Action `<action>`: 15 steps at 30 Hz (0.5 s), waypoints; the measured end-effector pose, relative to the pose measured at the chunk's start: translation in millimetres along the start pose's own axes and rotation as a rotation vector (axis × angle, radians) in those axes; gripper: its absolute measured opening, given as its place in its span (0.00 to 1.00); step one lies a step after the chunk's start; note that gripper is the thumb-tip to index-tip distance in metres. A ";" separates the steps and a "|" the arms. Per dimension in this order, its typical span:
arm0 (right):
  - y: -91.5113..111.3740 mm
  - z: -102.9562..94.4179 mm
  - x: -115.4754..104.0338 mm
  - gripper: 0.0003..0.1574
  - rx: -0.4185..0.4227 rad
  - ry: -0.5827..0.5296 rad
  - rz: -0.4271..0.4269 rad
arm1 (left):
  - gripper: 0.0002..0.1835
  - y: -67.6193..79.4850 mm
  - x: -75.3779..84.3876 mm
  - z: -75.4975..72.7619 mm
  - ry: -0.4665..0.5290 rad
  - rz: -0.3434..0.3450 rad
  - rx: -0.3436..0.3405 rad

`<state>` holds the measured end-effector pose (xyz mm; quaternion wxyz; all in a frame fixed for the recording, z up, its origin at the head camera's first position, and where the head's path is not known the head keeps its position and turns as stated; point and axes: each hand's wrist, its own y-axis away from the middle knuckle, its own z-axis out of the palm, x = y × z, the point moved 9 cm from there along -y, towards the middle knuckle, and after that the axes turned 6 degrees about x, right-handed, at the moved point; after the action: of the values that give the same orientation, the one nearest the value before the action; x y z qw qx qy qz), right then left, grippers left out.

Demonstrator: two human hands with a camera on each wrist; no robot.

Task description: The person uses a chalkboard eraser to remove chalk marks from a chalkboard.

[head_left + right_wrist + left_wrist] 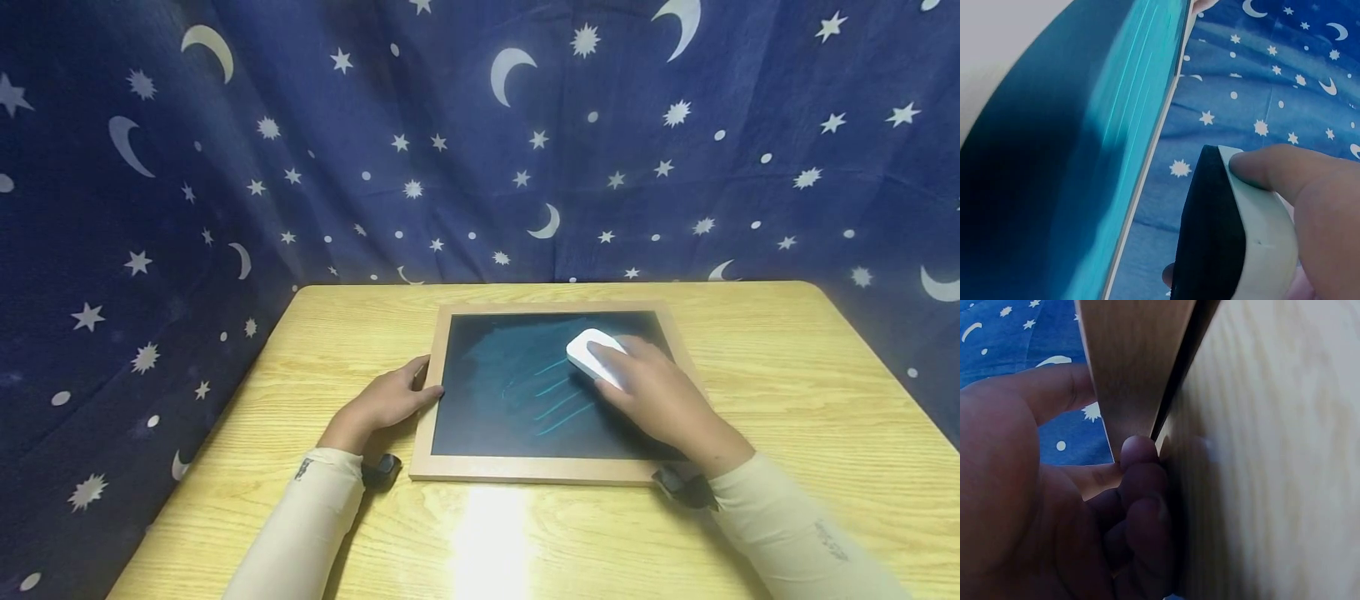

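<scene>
A wood-framed chalkboard [480, 429] lies flat on the table, marked with several slanted teal chalk lines [555, 406] and a teal smear around them. My left hand [386, 402] grips the board's left edge, thumb over the wooden frame [1132, 369] and fingertips at its side and underside. Over the right half of the board, my right hand [660, 396] holds a white chalkboard eraser [592, 350] between thumb and fingers. The right wrist view shows its dark felt face [1210, 231] turned toward the board, with a gap between them.
The board rests on a light wooden table [330, 333] with rounded back corners. A dark blue curtain [465, 125] with moons and stars hangs behind the table and along its left side. Bright glare falls on the tabletop in front of the board.
</scene>
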<state>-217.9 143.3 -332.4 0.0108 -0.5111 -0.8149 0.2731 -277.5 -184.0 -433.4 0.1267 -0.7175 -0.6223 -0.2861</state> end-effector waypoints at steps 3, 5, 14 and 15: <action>-2.4 4.5 -3.2 0.32 -0.006 -0.013 0.008 | 0.41 0.2 0.1 0.1 0.005 -0.003 -0.002; -4.1 7.5 -4.5 0.32 -0.013 -0.017 0.020 | 0.41 0.3 1.3 -0.5 0.000 0.003 0.004; -12.0 21.2 -9.4 0.32 -0.042 -0.033 0.068 | 0.40 0.3 4.7 -3.2 -0.035 0.030 0.025; -12.6 22.6 -9.5 0.33 -0.046 -0.039 0.080 | 0.40 0.2 4.3 -3.0 -0.038 0.029 0.024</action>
<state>-230.5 121.4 -343.4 -0.0276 -0.5380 -0.8000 0.2643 -277.8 -182.1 -428.5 0.1276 -0.7301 -0.6175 -0.2632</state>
